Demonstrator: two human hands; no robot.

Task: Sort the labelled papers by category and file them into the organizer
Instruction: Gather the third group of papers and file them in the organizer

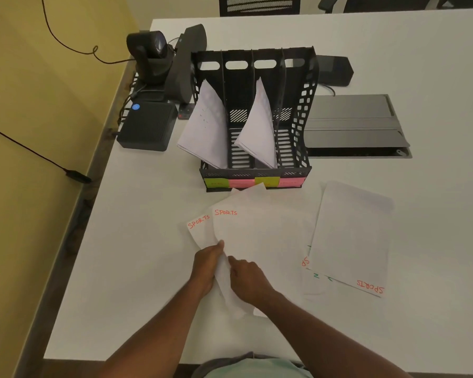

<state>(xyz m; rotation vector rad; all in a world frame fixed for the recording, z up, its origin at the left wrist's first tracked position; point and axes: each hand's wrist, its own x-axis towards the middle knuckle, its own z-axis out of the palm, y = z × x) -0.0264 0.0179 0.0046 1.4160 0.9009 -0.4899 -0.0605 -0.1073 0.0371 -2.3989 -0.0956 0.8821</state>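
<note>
Both hands are working the same bundle here. The left hand [206, 264] is curling its fingers around the near-left edge of the held papers [257, 236], thumb lying up along the sheet, so it's gripping them. The right hand [247, 279] is sitting just to the right of it, fingers bent and pinching the bunched lower corner of the same papers; the paper is crumpling between the two hands.

Writing-wise: the top held sheet is reading "SPORTS" in red, just above and a bit right of the left thumb, and the sheet peeking out under it to the left is reading "SPORTS" too. Off to the right of the right hand, a loose stack of papers [350, 238] is lying flat on the white table [137, 241]; its top sheet is showing "SPORTS" upside down at the near corner, with bits of red and green lettering poking out beneath that I can't read.

Straight ahead of the fingers, the black organizer [303, 118] is standing with four slots. Papers are leaning in the first and third slots from the left. Green and pink sticky labels [254, 182] are running along its front lip, too blurry to read. The held papers' far corner is nearly touching that lip.

There's bare table left of the left hand, out to the table edge.
</note>
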